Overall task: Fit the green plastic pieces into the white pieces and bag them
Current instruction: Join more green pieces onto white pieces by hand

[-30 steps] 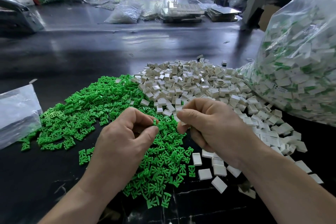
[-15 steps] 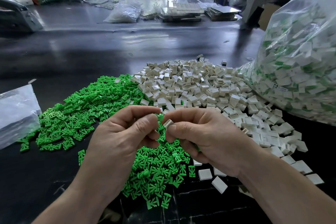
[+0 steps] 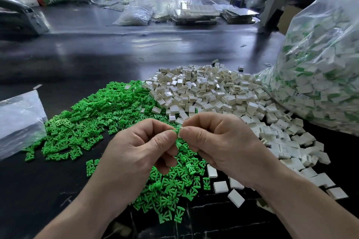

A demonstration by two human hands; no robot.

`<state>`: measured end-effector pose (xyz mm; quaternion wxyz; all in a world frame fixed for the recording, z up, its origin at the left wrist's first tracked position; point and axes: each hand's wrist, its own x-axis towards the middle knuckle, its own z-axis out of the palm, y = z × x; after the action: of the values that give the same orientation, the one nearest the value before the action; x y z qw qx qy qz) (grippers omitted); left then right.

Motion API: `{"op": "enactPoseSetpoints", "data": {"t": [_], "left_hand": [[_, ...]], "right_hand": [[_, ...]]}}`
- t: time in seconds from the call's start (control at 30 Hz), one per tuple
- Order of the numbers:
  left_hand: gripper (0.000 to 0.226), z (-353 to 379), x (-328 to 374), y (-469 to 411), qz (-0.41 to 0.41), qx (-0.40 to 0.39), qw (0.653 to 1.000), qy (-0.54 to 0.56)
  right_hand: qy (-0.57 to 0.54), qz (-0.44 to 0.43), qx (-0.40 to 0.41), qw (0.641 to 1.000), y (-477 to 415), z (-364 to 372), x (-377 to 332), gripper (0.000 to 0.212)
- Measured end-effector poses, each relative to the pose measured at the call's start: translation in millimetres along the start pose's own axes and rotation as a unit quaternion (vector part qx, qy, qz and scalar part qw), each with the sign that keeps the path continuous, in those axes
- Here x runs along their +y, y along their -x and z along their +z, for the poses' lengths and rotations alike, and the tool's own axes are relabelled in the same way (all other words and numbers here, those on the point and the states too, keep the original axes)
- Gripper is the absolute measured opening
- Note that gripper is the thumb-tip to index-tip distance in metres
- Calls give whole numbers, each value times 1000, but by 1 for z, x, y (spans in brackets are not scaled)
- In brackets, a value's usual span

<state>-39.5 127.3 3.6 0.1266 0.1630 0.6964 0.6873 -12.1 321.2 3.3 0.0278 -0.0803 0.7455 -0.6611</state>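
green piece (image 3: 175, 131), white piece (image 3: 179, 129) mostly hidden in pinch; filled bag (image 3: 320, 68) cut by right edge

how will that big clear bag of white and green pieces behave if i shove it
Probably heavy: the large clear plastic bag bulges with packed pieces. Its thin, wrinkled film looks floppy, so it would likely sag rather than slide as one block. Loose white plastic pieces lie at its foot; a shove may scatter them.

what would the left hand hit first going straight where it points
Most likely the white piece pinched by the right hand, right against the green piece the left hand holds.
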Motion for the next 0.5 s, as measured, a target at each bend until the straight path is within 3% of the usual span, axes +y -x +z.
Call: {"op": "enactPoseSetpoints", "data": {"t": [0.1, 0.3, 0.5], "left_hand": [[21, -6, 4, 0, -20, -36, 998, -42], [12, -16, 10, 0, -45, -112, 986, -117], [15, -18, 12, 0, -64, -141, 977, -143]], "right_hand": [[93, -11, -13, 996, 2, -1, -2, 12], [166, 17, -84, 982, 4, -5, -10, 12], [231, 29, -103, 967, 5, -4, -14, 13]]}}
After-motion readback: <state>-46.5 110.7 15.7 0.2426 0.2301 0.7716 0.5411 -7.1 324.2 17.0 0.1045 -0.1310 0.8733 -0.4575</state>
